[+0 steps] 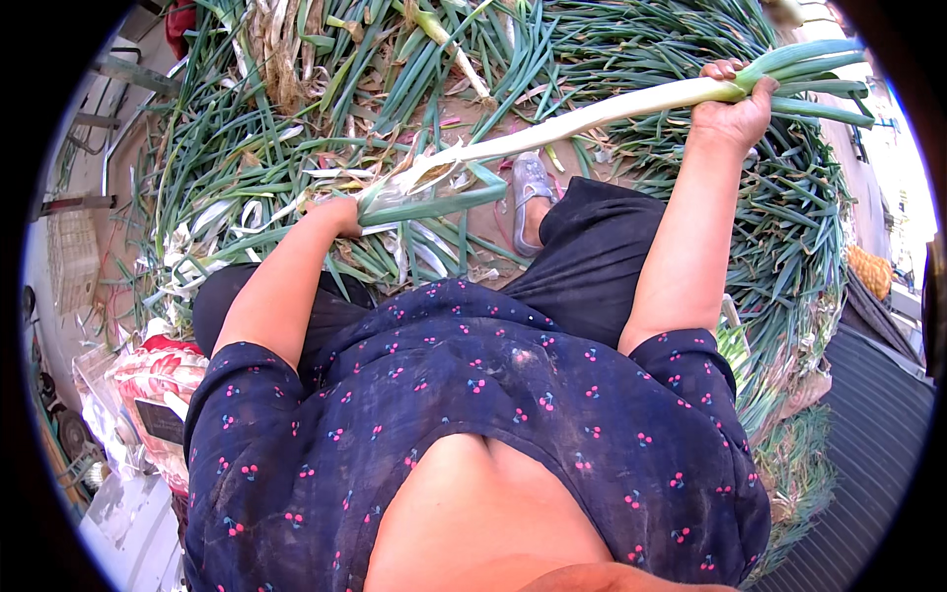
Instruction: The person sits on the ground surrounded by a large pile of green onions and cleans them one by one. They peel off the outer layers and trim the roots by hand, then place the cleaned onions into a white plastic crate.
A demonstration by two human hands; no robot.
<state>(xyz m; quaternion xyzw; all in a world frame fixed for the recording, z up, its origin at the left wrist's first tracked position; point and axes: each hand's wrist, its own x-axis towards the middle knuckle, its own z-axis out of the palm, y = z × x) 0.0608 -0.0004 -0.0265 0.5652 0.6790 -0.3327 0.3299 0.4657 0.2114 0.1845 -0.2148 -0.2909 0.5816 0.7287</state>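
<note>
A long, thick Welsh onion or leek (pixel 592 117) lies slantwise across the view, its white stalk bare and its green leaves at the upper right. My right hand (pixel 736 103) is closed around it where stalk and leaves meet. Toward the lower left, thin whitish outer skin and a green leaf (pixel 433 207) run from the stalk to my left hand (pixel 334 216), which is closed on them. The root end cannot be made out. Below my left hand are stripped leaves and pale skins (pixel 403 251).
Unpeeled stalks with roots (pixel 285 52) lie at the top left. A dense heap of green-leaved stalks (pixel 784 200) curves along the right side. My shoe (pixel 530 200) stands on the littered ground between them. A plastic crate (pixel 72 259) and a red floral cloth item (pixel 159 370) are at the left.
</note>
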